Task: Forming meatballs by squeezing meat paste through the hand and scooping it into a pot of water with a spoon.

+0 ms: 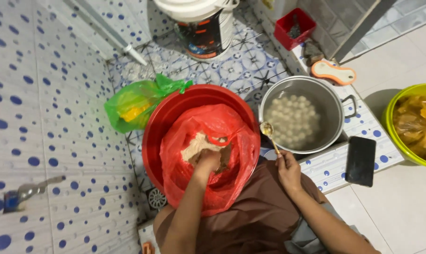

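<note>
My left hand [208,162] reaches down into a red plastic bag [231,141] that lines a red basin [161,122], closed in the pale paste [196,146] inside. My right hand [288,169] grips a spoon [269,134] by its handle; the spoon's bowl carries a pale lump at the rim of a metal pot [332,106]. Several white balls [293,120] float in water in that pot, just right of the basin.
A green plastic bag [133,106] lies left of the basin. A black phone [361,161] rests on the dotted ledge, a yellow-green basin [403,122] of bagged food to its right. Behind stand a white bucket [203,28], a small red tub [295,26] and a scrub brush [333,73].
</note>
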